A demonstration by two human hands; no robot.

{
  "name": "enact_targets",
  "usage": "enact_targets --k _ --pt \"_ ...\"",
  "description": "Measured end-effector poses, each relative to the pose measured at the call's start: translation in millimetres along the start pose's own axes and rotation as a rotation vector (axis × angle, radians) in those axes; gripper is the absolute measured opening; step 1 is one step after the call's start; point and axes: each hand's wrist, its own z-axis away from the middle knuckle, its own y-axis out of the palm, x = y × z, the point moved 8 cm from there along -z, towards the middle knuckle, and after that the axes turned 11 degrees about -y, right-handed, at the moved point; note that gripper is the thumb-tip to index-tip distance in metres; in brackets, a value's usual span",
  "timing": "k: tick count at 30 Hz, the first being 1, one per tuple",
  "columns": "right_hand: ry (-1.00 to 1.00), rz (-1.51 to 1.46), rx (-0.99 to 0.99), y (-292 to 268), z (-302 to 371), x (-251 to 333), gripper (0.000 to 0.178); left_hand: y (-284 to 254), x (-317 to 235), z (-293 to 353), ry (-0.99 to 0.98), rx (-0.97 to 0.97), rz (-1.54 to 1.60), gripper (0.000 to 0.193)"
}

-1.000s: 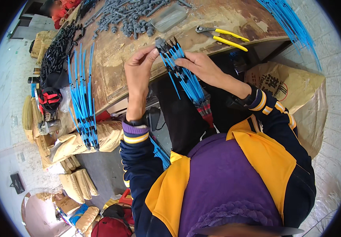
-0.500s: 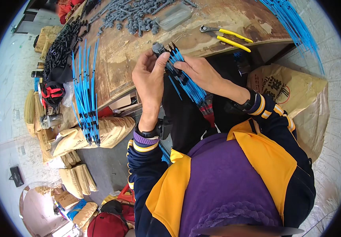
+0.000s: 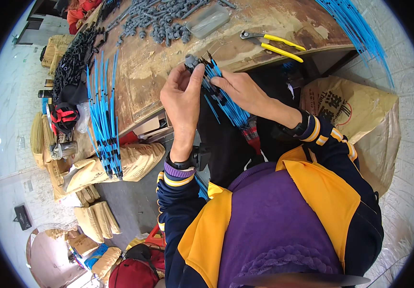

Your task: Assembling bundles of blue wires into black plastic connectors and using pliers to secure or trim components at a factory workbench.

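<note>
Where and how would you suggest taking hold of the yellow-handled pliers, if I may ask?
Probably both yellow handles, midway along, coming from the right, over the near edge of the wooden table: the pliers lie with their metal head pointing left, while the handles spread apart toward the right.

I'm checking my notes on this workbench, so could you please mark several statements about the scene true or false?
1. The left hand pinches a grey fitting. True.
2. The right hand touches nothing. False: the right hand grips a bundle of thin blue pieces.
3. The yellow-handled pliers lie on the tabletop. True.
4. The clear tray is right of the pliers. False: the clear tray is left of them.
5. More blue pieces lie left of the left hand. True.
6. The fitting pile is nearer the person than the pliers. False: the fitting pile is farther away.
</note>
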Motion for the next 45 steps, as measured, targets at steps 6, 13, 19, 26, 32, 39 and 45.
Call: enact_targets --k 6,13,19,26,32,39,45 --pt "-0.077 -0.017 -0.013 1.7 -0.9 4.9 0.031 0.8 0.1 0.1 0.052 -0.003 -0.019 0.031" --pt "-0.050 -0.032 0.062 3.6 -7.8 4.8 0.035 -8.0 5.2 -5.3 -0.010 0.003 0.040 0.026" --pt "-0.100 0.055 0.150 2.4 -16.1 14.2 0.039 -19.4 5.5 -14.5 -0.033 0.162 0.139 0.026" --pt "-0.088 -0.043 0.279 6.4 -17.2 27.3 0.045 -21.2 5.0 -20.6 -0.089 0.521 0.283 0.031" --pt "-0.091 0.058 0.235 13.2 -22.8 13.7 0.041 -19.6 13.4 -25.2 -0.015 0.403 0.112 0.034" --pt "-0.092 0.167 0.209 21.3 -26.1 17.2 0.046 -16.7 2.7 -7.9 0.084 0.185 0.112 0.040" --pt "-0.038 -0.005 0.372 26.0 -32.7 14.2 0.050 -19.0 2.7 -15.4 0.021 0.530 0.292 0.042"
